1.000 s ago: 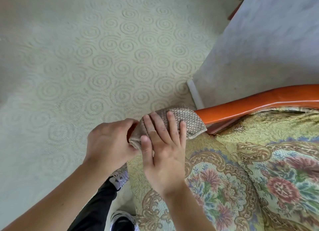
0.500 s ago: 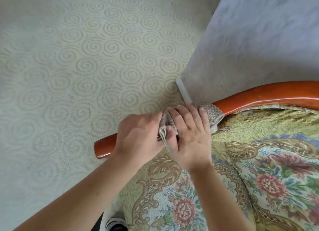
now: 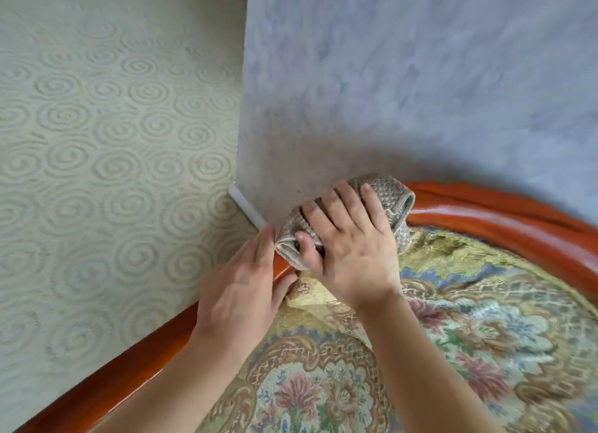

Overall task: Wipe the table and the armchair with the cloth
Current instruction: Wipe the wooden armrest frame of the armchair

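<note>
Where the curved wooden rail [image 3: 504,228] of the armchair [image 3: 485,319] bends close to the wall, the cloth [image 3: 385,199] lies bunched over it, a beige woven rag folded into a thick wad that wraps the top of the orange-brown wood. The right hand [image 3: 349,248] lies on top of the wad, fingers spread across its upper side and the thumb tucked under its near edge, so the cloth is clamped between thumb and fingers and pressed onto the rail. The left hand [image 3: 242,290] rests just beside it on the bare rail, flat and loosely opened, fingertips touching the cloth's left end (it pinches nothing). Both bare forearms come up from the lower edge of the view. Inside the rail spreads the floral tapestry upholstery [image 3: 323,384], in gold, blue and pink. Behind stands a pale mottled wall [image 3: 404,76] with a white skirting strip [image 3: 247,207] at its corner, and to the left a cream carpet [image 3: 97,141] patterned with spirals.
</note>
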`<state>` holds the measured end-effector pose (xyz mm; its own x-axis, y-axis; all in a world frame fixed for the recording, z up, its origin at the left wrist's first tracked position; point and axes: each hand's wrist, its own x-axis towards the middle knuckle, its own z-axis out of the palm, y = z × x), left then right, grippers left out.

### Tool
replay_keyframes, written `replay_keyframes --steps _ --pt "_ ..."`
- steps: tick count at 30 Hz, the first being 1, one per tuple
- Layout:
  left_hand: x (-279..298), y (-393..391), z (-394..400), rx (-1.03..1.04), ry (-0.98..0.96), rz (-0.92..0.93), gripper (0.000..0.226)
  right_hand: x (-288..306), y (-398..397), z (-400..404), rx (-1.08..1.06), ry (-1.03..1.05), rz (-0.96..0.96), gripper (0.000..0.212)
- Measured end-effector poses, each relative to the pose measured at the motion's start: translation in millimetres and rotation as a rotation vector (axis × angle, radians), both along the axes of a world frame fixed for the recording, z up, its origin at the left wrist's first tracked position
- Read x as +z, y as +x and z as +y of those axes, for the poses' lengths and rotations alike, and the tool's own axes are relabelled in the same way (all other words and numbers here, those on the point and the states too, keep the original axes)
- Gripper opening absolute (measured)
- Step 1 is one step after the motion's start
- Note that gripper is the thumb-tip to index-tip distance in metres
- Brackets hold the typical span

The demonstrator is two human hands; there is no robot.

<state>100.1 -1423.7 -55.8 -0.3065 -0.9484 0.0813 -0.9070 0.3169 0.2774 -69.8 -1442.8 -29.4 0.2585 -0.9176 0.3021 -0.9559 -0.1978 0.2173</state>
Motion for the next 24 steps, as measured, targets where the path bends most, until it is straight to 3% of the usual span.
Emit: replay_keyframes --steps 8,13,24 --pt "17 -64 -49 -0.139 0.074 0.180 0.076 43 -69 6 -0.314 -0.153 0.024 0.049" --pt "37 -98 -63 -0.278 -0.045 0.141 0.079 63 -111 29 -0.504 -0.227 0.046 0.051" --pt "81 -170 -63 -0.530 -0.143 0.174 0.071 81 -151 73 -0.532 -0.291 -0.074 0.043"
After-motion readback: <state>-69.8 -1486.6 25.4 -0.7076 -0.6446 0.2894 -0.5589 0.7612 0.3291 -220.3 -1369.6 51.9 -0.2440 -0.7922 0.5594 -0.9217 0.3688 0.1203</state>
